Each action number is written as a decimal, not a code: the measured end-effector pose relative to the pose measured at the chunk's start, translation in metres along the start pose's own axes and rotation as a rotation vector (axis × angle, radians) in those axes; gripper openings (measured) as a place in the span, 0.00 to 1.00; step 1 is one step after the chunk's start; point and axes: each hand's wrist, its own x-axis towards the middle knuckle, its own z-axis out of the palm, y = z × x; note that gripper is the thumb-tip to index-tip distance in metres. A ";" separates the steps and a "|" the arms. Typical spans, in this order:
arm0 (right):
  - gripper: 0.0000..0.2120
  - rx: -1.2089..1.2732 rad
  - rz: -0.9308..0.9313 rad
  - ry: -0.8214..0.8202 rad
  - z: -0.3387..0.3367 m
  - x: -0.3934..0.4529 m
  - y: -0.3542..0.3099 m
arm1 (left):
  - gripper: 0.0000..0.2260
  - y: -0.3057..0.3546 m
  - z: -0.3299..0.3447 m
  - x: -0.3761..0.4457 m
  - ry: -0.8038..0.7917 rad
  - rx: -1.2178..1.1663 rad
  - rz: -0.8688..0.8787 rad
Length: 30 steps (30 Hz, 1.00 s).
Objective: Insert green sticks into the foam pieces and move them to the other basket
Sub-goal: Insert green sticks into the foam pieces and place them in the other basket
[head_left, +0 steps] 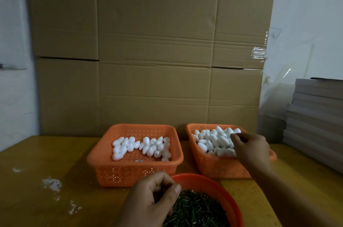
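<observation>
Right hand [250, 149] reaches over the fuller right basket [213, 168], fingers curled onto the foam pieces [213, 141] directly beneath, while left hand [154, 199] pinches among green sticks [196, 208] in the near bowl [207, 183].

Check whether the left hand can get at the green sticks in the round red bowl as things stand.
Probably yes. The left hand is already over the round red bowl's near edge, its curled fingers down among the green sticks. The bowl is open-topped and nothing lies over the pile.
</observation>
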 end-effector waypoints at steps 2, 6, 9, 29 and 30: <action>0.12 0.055 -0.024 -0.013 -0.003 -0.009 -0.006 | 0.09 0.000 0.000 0.000 0.014 -0.002 -0.005; 0.08 0.175 -0.043 -0.025 -0.009 -0.029 -0.016 | 0.14 -0.003 -0.002 0.003 0.075 0.024 -0.001; 0.07 0.307 -0.062 -0.098 -0.016 -0.049 -0.026 | 0.15 -0.002 -0.010 0.008 0.109 0.099 0.025; 0.12 0.285 -0.222 -0.587 -0.021 -0.118 -0.045 | 0.12 -0.041 -0.109 0.159 -0.179 1.376 -0.332; 0.11 0.282 -0.219 -0.589 -0.021 -0.118 -0.045 | 0.14 -0.043 -0.107 0.162 -0.214 1.391 -0.365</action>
